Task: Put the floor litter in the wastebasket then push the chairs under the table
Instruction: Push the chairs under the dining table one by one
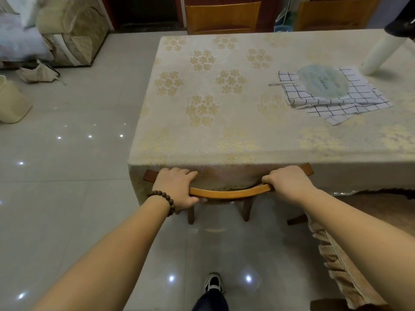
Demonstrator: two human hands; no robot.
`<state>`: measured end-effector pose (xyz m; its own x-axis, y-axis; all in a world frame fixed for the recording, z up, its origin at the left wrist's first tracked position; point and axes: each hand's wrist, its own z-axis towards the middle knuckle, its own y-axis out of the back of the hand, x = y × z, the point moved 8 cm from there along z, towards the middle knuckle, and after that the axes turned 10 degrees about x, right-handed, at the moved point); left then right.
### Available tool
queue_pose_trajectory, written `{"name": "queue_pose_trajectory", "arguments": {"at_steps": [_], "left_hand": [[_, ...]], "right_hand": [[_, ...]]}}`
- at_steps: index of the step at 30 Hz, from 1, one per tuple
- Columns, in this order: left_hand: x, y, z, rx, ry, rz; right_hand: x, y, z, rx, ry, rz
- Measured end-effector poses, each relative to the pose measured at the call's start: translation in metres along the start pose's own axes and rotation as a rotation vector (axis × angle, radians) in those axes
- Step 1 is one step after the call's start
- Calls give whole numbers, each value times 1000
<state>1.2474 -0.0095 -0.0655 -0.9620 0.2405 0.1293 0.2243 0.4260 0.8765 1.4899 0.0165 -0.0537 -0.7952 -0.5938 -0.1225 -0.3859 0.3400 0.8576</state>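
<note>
A wooden chair (229, 194) stands at the near edge of the table (202, 135), its curved backrest pressed against the hanging cream flowered tablecloth. Its seat is hidden under the cloth; two rear legs show below. My left hand (177, 187), with a bead bracelet on the wrist, grips the left part of the backrest. My right hand (289, 181) grips the right part. A cream wastebasket (12, 102) stands on the tiled floor at the far left.
A second chair with a brown frilled seat cover (368, 248) stands at the lower right, outside the table. Two more chairs (222, 16) are at the far side. Checked cloths (332, 102), a fan and a white roll (381, 52) lie on the table. A sofa (74, 37) stands at the back left.
</note>
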Motion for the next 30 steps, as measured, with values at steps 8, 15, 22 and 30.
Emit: {"name": "queue_pose_trajectory", "arguments": {"at_steps": [8,15,22,30], "left_hand": [[-14,-20,-23,-12,-18,10],[-16,-4,-21,49,-66,98],[-31,-5,-23,-39,-105,93],[-22,2,0,-6,-63,22]], "right_hand": [[16,-19,-21,-9,20,34],[19,-6,-24,103,76,-47],[5,-22,-30,57,36,31],[-13,-13,-10,-16,-28,-46]]}}
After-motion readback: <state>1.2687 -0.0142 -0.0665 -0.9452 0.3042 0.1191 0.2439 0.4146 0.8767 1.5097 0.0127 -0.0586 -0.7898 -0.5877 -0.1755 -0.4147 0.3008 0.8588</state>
